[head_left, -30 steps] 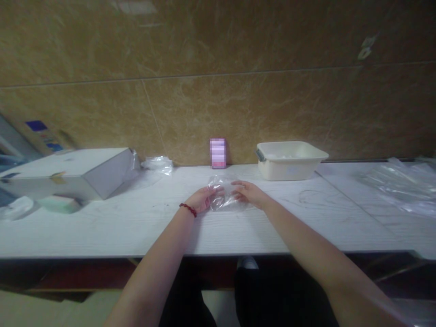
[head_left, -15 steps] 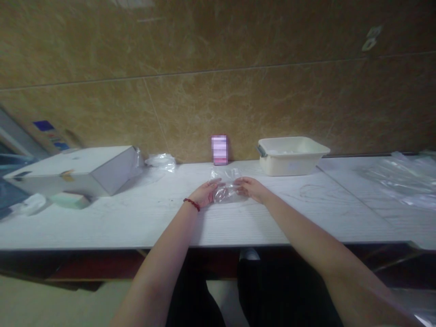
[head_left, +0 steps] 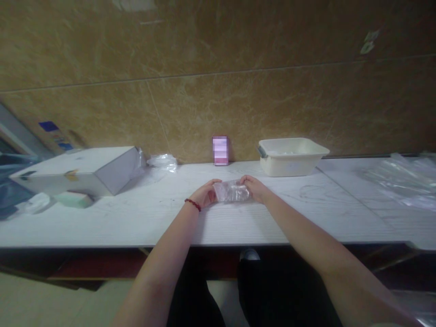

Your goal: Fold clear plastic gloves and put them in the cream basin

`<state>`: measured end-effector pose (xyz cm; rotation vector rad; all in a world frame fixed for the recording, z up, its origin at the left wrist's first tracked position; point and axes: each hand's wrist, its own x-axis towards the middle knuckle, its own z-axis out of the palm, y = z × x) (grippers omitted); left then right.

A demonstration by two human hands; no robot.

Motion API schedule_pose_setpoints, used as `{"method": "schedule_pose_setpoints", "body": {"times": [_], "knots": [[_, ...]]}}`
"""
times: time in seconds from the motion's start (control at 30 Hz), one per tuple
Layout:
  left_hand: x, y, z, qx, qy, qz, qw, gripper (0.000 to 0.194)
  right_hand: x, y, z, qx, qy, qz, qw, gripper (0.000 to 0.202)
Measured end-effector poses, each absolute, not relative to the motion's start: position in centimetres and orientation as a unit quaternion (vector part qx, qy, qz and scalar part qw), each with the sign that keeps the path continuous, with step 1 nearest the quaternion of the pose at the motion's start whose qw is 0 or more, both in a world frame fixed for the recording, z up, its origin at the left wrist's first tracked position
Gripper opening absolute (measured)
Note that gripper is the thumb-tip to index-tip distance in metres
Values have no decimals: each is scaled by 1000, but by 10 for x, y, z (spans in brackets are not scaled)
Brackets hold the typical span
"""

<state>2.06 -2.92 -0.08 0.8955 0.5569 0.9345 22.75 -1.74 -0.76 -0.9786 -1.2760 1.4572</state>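
Observation:
Between my hands, a clear plastic bag [head_left: 232, 191] is folded into a compact, shiny bundle just over the white wood-grain table [head_left: 218, 227]. My left hand [head_left: 205, 192] grips its left end, with the fingers curled round the edge; a red beaded bracelet [head_left: 193, 204] is on that wrist. At the right end, my right hand [head_left: 255, 187] pinches the upper corner of the plastic. Whether anything lies inside the folded plastic, I cannot tell.
A cream plastic tub [head_left: 291, 156] with a grey handle stands back right, and a phone-like screen [head_left: 220, 151] leans on the wall. Left are a white box [head_left: 78, 170], a pale green block [head_left: 73, 199] and crumpled plastic [head_left: 162, 161]. Clear plastic sheets [head_left: 403, 179] lie far right.
The plastic was spread out toward the wall; now its far part is folded down toward me into a smaller bundle. Both hands stay at its ends.

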Motion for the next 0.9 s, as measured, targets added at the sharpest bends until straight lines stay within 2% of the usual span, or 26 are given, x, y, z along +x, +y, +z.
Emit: {"method": "schedule_pose_setpoints", "body": {"times": [0.13,0.6,0.9], "knots": [[21,-32,4,390,251,426,777,23,226,-18,-7,-419,-529,578,459,4],[27,-27,-5,436,341,449,701,31,225,-16,-9,-405,-539,553,489,4],[25,-19,-11,396,390,514,653,27,225,-16,-8,-426,-537,535,495,8]]}}
